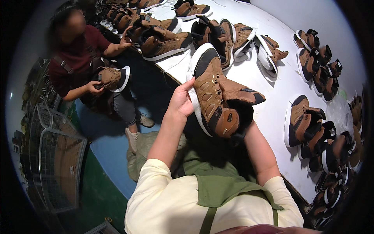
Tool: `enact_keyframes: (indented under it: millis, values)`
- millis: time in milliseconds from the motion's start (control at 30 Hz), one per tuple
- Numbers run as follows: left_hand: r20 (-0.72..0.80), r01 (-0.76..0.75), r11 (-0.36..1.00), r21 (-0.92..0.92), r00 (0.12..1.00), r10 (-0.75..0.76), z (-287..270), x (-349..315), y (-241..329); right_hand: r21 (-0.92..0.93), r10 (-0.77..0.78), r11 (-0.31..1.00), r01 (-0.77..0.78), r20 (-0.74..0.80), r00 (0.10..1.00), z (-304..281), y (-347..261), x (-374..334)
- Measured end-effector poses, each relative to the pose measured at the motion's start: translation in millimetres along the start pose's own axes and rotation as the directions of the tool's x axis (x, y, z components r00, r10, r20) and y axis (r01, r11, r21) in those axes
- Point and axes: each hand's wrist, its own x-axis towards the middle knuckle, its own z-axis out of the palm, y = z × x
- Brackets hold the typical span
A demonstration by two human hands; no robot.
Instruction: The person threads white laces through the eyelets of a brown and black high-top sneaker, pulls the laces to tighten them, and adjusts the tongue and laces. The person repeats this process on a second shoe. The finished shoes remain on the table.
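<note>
Brown boot [216,95] held sole-side left above white surface [269,84], left hand [181,102] gripping its pale sole edge, right hand hidden inside the collar, grip impossible to tell, more boots [311,128] lying alongside.

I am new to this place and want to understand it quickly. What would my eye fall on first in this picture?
First, the brown boot held up in the middle: the left hand grips its white sole, while the right hand is hidden inside its opening. Behind it, a white table is covered with many similar boots. At the upper left, another person holds one more boot.
</note>
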Motion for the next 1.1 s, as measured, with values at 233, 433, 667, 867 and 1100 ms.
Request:
enact_keyframes:
  millis: [233,433,667,867,1100]
  values:
    - [0.075,-0.021,0.999,-0.026,0.997,0.023,-9,-3,14,0.137,-0.08,0.989,0.06,0.152,0.985,0,15,9]
    - [0.036,-0.086,0.995,-0.043,0.996,0.087,-18,-8,15,0.097,0.035,0.994,-0.056,0.21,0.977,-5,17,22]
    - [0.045,-0.157,0.988,0.003,0.987,0.157,-30,-22,28,0.078,0.11,0.988,-0.133,0.247,0.963,-9,26,44]
    - [0.027,-0.163,0.987,-0.007,0.986,0.163,-33,-11,26,0.062,0.152,0.982,-0.177,0.284,0.947,-20,16,53]
    - [-0.009,-0.182,0.981,0.062,0.983,0.183,-27,7,11,0.067,0.158,0.98,-0.185,0.297,0.942,-37,5,49]
